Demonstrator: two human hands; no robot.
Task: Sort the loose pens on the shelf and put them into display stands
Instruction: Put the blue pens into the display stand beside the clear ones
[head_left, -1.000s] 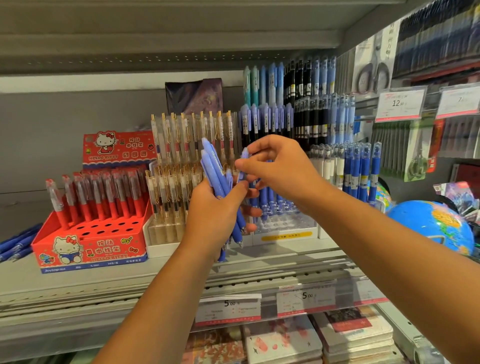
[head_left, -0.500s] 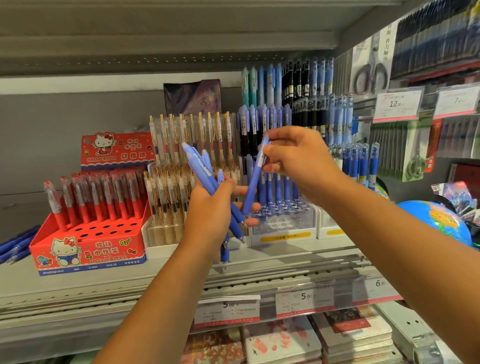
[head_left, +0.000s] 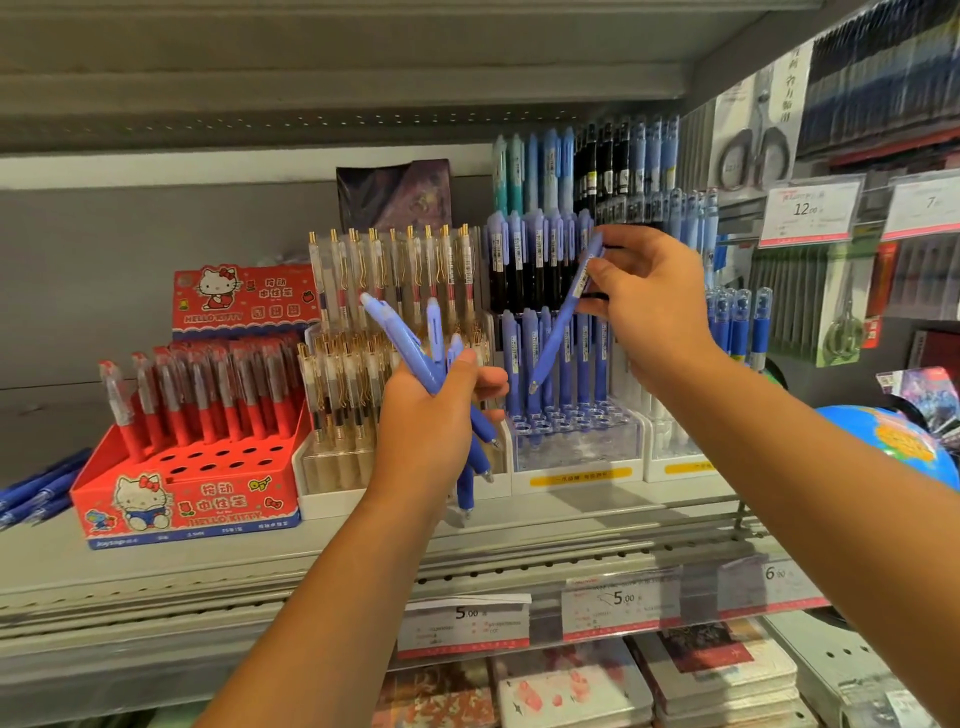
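- The left hand (head_left: 431, 415) has its fingers wrapped round a bunch of blue pens (head_left: 415, 353), caps fanning up and left, tips hanging below the palm.
- The right hand (head_left: 649, 301) pinches a single blue pen (head_left: 563, 317) near its clip end between thumb and fingertips; it slants tip-down above the clear display stand (head_left: 574, 441), right of the bunch.
- More loose blue pens (head_left: 36, 488) lie on the shelf (head_left: 363, 540) at far left, beside the red display box (head_left: 187, 499).

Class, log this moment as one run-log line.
left hand: bunch of blue pens | right hand: single blue pen, tip down over clear display stand | not yet slotted
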